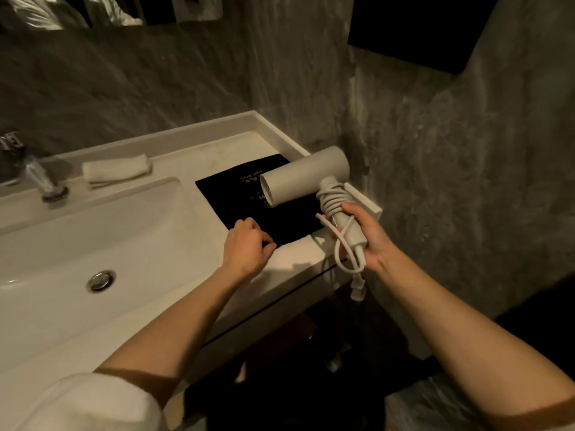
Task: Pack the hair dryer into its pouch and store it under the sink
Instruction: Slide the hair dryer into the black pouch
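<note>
A white hair dryer (306, 175) hangs in the air over the right end of the counter, its nozzle pointing left. Its cord (334, 197) is wound around the handle, and the plug (357, 290) dangles below. My right hand (364, 234) is shut on the handle. A flat black pouch (249, 197) with gold lettering lies on the counter beneath the dryer. My left hand (249, 244) rests on the pouch's near edge, fingers curled and pinching the fabric there.
A white basin (93, 244) with a metal drain (101, 279) fills the left of the counter, a chrome tap (40, 178) behind it. A rolled white towel (116, 169) lies at the back. Grey stone walls close in behind and right. Dark open space shows under the counter.
</note>
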